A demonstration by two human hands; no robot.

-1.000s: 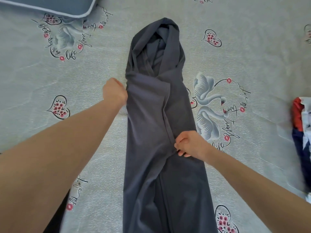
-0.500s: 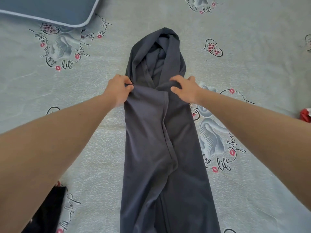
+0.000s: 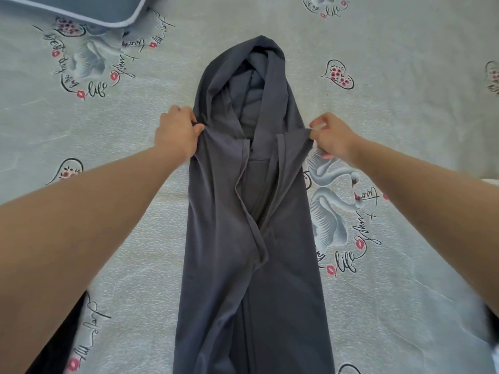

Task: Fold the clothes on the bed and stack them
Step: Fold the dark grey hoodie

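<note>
Since 0.5 s ago: your right hand point(image 3: 330, 139) has moved outward from the garment's middle to its right edge; your left hand point(image 3: 176, 134) stays at the left edge.

Garment point(image 3: 224, 238): dark grey, hooded, lying lengthwise down the middle of the bed point(image 3: 405, 117), hood end far from you, lower end running out of view at the bottom. Both side panels are folded in toward the centre line, with a gap between them below the hood.

Left hand: fingers and thumb pinched on the left shoulder fold. Right hand: fingers curled, pinching the right shoulder fold. Cloth between the two hands is drawn fairly taut.

Sheet: pale grey-green, printed with swans, hearts and script. Legible word: "life", near the swan pair right of the garment and again upper left; the rest of the script is not readable with certainty.

Pillow point(image 3: 81, 6): blue with white piping, top left corner. Dark cloth point(image 3: 62, 346) shows at lower left under your left arm.
</note>
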